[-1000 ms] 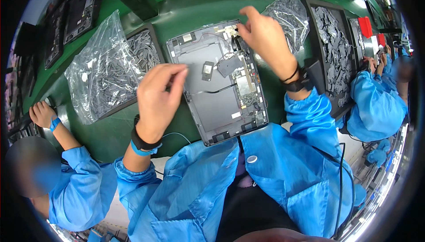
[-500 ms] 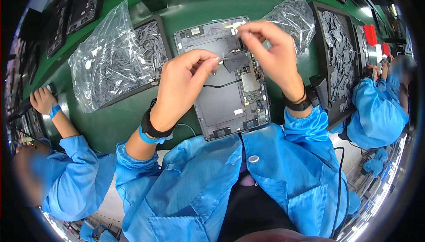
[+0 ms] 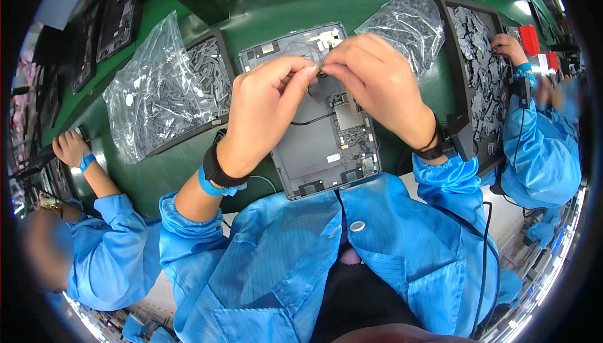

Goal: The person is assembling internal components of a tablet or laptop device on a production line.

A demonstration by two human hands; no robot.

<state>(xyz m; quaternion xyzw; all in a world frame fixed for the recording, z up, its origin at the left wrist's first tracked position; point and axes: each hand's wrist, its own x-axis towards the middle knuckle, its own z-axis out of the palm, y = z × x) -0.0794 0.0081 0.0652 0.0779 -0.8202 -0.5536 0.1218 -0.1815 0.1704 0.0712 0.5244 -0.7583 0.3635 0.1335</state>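
Before me lies an open tablet-like device casing [image 3: 300, 157], grey inside, with a circuit board [image 3: 349, 119] along its right side. A thin black cable [image 3: 312, 119] crosses its middle. My left hand [image 3: 267, 107] is over the casing's left part, thumb and forefinger pinched together. Fingertips almost touching it, my right hand [image 3: 381, 82] pinches too, above the upper middle of the casing. Something small and dark shows between the fingertips, too hidden to name. The hands cover part of the casing's upper inside.
On the left, a clear plastic bag [image 3: 157, 101] of small grey strips rests on a dark tray [image 3: 227, 70]. Another bag [image 3: 408, 29] lies at upper right, beside a tray [image 3: 453, 48] of dark pieces. A co-worker's hand [image 3: 509, 48] reaches there; another co-worker's hand [image 3: 71, 148] is at far left.
My right hand has come down and left to meet my left hand, which has risen slightly. At right, a co-worker's hand has moved to the tray of dark pieces.
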